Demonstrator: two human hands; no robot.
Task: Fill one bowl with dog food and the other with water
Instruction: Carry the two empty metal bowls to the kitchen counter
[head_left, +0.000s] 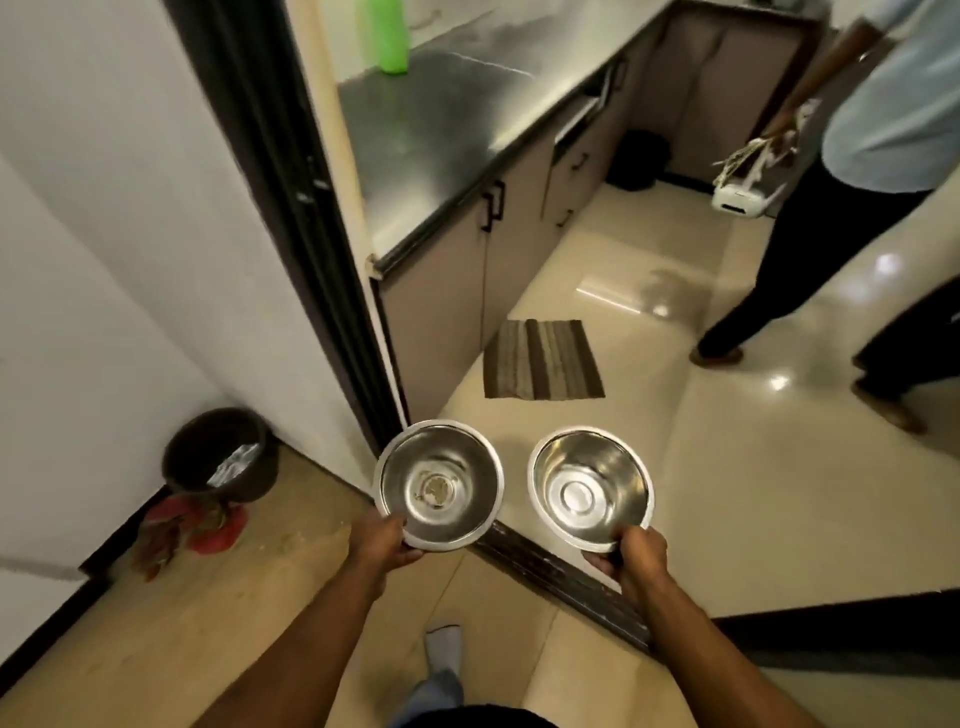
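Observation:
I hold two round steel bowls out in front of me over a doorway threshold. My left hand (387, 540) grips the near rim of the left bowl (439, 483), which has a little brownish residue at its bottom. My right hand (634, 558) grips the near rim of the right bowl (589, 488), whose inside looks bare and shiny. Both bowls are level and a small gap separates them. No dog food or tap shows in the head view.
A dark door frame (311, 208) rises at the left. Beyond it runs a steel kitchen counter (447, 130) with a green bottle (387, 36). A striped mat (543, 358) lies on the floor. Another person (831, 182) stands at right. A dark bucket (218, 454) sits by the wall.

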